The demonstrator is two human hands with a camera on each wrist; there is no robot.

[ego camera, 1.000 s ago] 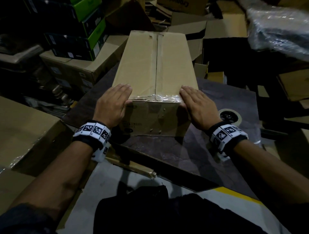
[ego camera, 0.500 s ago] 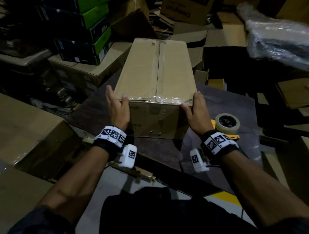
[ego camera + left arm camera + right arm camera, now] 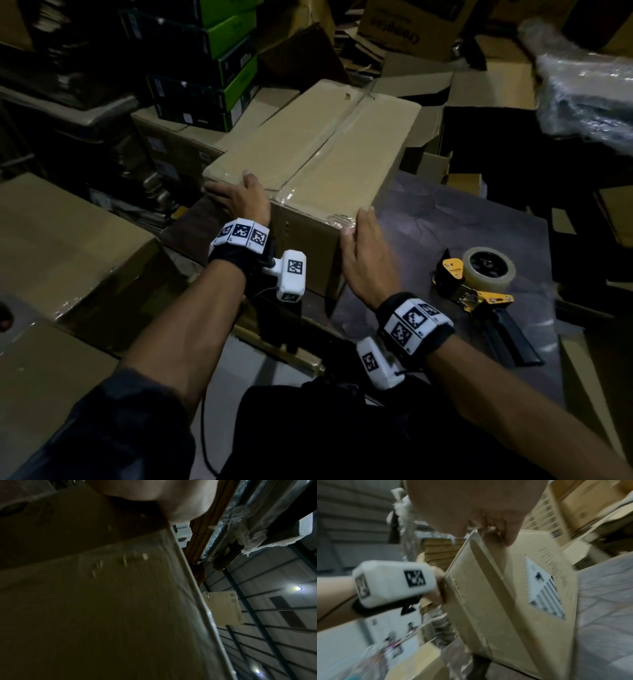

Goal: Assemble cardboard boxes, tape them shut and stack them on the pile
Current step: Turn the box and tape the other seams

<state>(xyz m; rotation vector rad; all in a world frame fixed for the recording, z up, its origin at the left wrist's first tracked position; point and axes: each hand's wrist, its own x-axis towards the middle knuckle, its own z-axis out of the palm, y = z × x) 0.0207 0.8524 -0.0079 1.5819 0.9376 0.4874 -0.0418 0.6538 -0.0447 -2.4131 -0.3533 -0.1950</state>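
A long brown cardboard box (image 3: 325, 154), its top seam taped, lies at an angle on the dark table (image 3: 462, 222). My left hand (image 3: 236, 198) lies against its near left corner, fingers stretched along the left side and thumb on the top edge. At the near right corner my right hand (image 3: 363, 246) presses flat, fingers pointing up, thumb on the near end face. The left wrist view shows the box wall (image 3: 102, 601) close under my palm (image 3: 154, 493). The right wrist view shows the box corner (image 3: 505, 595), with a printed label, below my right hand (image 3: 471, 507).
A yellow and black tape dispenser (image 3: 479, 277) lies on the table right of the box. A large taped box (image 3: 68, 246) stands at the left. Green and black cartons (image 3: 212, 68), loose cardboard and a plastic-wrapped bundle (image 3: 589, 92) crowd the back.
The box has turned so its far end points to the right. My hands moved from its near top edge to its sides, then to its two near corners.
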